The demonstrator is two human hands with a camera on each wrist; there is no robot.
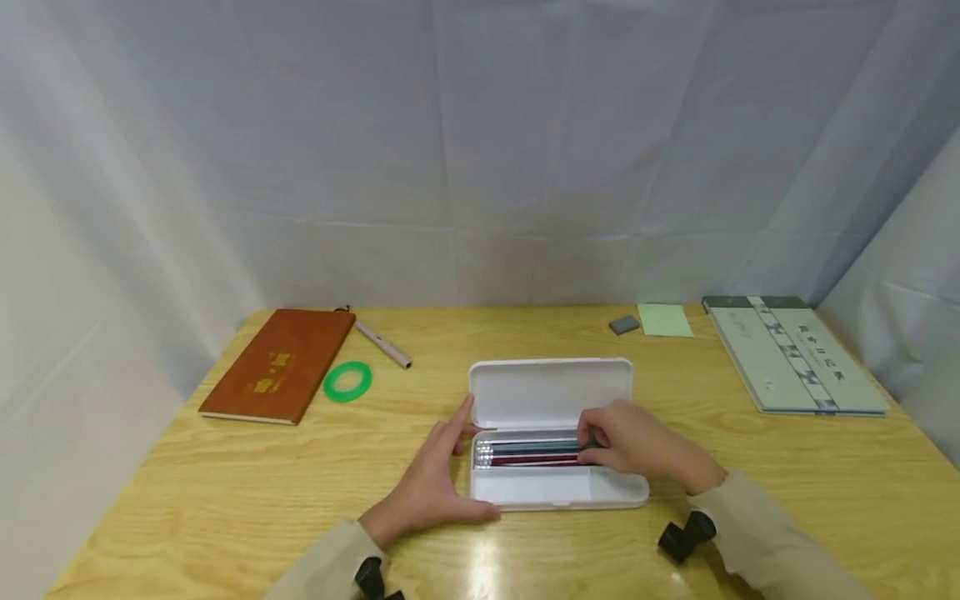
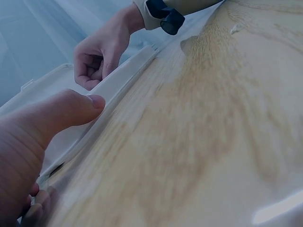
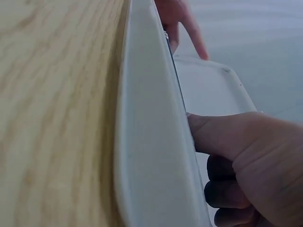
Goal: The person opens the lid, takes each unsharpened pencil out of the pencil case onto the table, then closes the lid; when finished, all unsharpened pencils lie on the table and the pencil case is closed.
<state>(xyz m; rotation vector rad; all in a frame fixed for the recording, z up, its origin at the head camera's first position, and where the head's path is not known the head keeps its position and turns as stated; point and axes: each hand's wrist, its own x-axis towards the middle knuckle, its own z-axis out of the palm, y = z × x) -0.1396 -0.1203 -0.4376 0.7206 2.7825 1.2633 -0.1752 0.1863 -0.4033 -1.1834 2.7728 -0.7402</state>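
A wood-grained counter (image 1: 225,500) is running back to hanging pale cloth (image 1: 510,125), which is also screening both sides. On it are lying one brown notebook (image 1: 281,362), one pen (image 1: 384,344), one green ring (image 1: 330,386), one grey eraser (image 1: 624,325), one light-green note pad (image 1: 665,320) and one pale green book (image 1: 795,358). One white case (image 1: 532,487) is standing open between the two hands, several pencils (image 1: 525,447) lying inside, too closely packed for counting. The left hand (image 1: 431,483) is spreading around the case's left end, its thumb resting at the front edge. The right hand (image 1: 630,442) is curling over the pencils' right ends; whether it is pinching any, I cannot tell.
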